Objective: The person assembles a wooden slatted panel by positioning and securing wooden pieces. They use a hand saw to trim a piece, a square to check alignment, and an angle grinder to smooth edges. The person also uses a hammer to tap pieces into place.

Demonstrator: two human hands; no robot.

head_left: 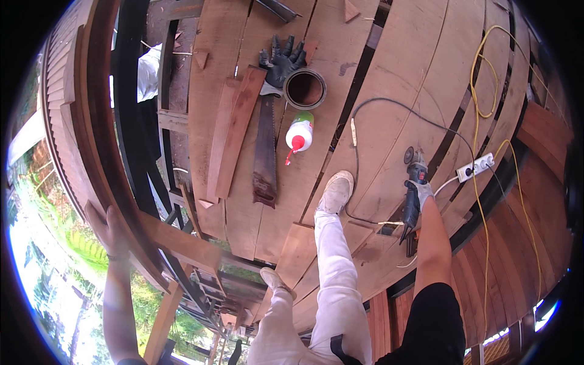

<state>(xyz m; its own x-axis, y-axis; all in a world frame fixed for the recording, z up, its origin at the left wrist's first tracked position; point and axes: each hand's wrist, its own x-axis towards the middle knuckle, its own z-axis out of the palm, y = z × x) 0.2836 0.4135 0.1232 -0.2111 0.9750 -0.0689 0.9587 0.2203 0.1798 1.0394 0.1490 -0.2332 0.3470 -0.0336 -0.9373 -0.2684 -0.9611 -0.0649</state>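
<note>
My right hand (424,192), in a pale glove, is closed round the body of an angle grinder (412,205). The grinder's disc (409,155) points away from me, just above the plank floor. At the far left, my bare left hand (108,230) rests against a long brown wooden beam (104,152), fingers stretched and apart. A dark cable (395,101) loops over the boards near the grinder.
On the plank floor (389,131) lie a handsaw (265,155), wood strips (238,137), a black glove (283,66), an open can (305,89) and a red-capped white bottle (300,132). A white power strip (476,167) and yellow cord (474,79) lie right. Gaps separate some boards.
</note>
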